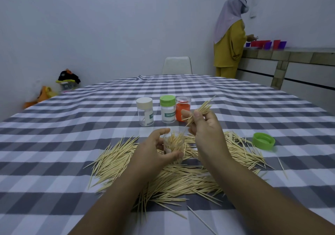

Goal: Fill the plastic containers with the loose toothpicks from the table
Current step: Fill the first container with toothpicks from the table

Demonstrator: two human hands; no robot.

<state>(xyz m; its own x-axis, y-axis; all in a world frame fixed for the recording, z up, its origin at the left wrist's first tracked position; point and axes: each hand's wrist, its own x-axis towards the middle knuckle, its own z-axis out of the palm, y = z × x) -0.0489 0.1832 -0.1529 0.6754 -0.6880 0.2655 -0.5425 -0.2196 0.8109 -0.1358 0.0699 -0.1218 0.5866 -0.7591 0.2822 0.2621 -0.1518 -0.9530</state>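
Your left hand (154,148) steadies the clear plastic open container (173,145) while your right hand (203,124) pinches a pale wooden toothpick bundle (200,110), angled for insertion.

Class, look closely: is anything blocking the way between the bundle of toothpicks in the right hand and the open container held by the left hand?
Nothing visible does. The container is uncapped; its green lid lies aside, to the right.
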